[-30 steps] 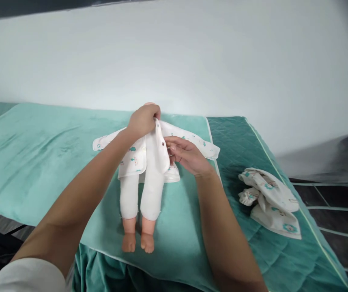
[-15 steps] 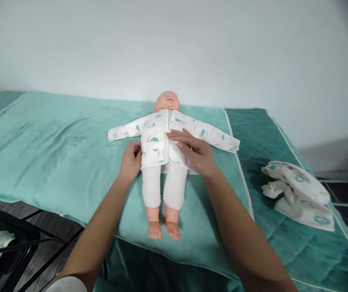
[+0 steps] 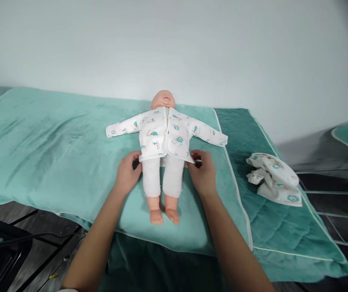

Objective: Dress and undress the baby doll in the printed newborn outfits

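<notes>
On the light green blanket lies a baby doll (image 3: pixel 163 99) on its back, head toward the wall and feet toward me. It wears a white printed jacket (image 3: pixel 178 132), open down the front, with both sleeves spread out, over white leg coverings (image 3: pixel 151 178). My left hand (image 3: pixel 128 172) pinches the jacket's lower left corner at the hem. My right hand (image 3: pixel 203 170) has its fingers closed on the hem's lower right corner. The fingertips of both hands are partly hidden by the cloth.
A crumpled white printed garment (image 3: pixel 276 178) lies on the dark green quilted cover (image 3: pixel 237 121) at the right. A light green blanket (image 3: pixel 55 142) stretches left. Behind is a pale wall (image 3: pixel 174 48). At lower left stands a black chair (image 3: pixel 6 251) with cloth on it.
My right hand has come down from the jacket's front to its lower right hem corner. My left hand stays at the left hem. The view has shifted slightly.
</notes>
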Motion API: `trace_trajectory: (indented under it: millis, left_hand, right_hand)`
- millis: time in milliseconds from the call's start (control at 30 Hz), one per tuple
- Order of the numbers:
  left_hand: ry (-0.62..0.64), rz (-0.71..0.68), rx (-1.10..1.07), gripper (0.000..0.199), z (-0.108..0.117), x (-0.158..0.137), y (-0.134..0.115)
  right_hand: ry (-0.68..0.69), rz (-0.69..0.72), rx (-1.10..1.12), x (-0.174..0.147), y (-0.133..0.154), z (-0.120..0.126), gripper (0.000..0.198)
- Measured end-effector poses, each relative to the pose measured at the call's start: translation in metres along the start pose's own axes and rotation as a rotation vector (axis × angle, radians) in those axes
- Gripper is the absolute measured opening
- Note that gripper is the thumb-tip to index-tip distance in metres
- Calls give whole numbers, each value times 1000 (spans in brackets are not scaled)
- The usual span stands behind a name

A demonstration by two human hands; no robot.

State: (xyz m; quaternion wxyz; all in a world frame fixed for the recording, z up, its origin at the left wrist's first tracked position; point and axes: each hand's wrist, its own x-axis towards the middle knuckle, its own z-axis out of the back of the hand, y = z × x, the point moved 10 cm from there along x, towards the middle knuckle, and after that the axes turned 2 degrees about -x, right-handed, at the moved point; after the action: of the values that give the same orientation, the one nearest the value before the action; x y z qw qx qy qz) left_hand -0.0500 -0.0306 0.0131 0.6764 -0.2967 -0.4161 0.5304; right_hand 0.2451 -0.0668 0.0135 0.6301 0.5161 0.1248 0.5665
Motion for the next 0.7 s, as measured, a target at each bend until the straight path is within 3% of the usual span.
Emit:
trace_trajectory:
  millis: [133,300,467,567,700]
  left_hand:
    - [-129,20,19,8,13,-6,1]
    - [-151,27,37,9,20,-17,1]
    - [-242,63,-269,14,26,-4,12]
    - [-239,229,-534,22,14,21,29]
    - [-37,487,-902,39,-34,62,35]
  right_hand:
    - [-21,-5,-27,2,-1,1,8]
    - [-4,-25,0,-4,-5,6,17]
    - [175,95,370,-3,21,-7,37]
    - [172,95,405,10,29,-10,35]
    - [55,25,189,58,35,-17,30]
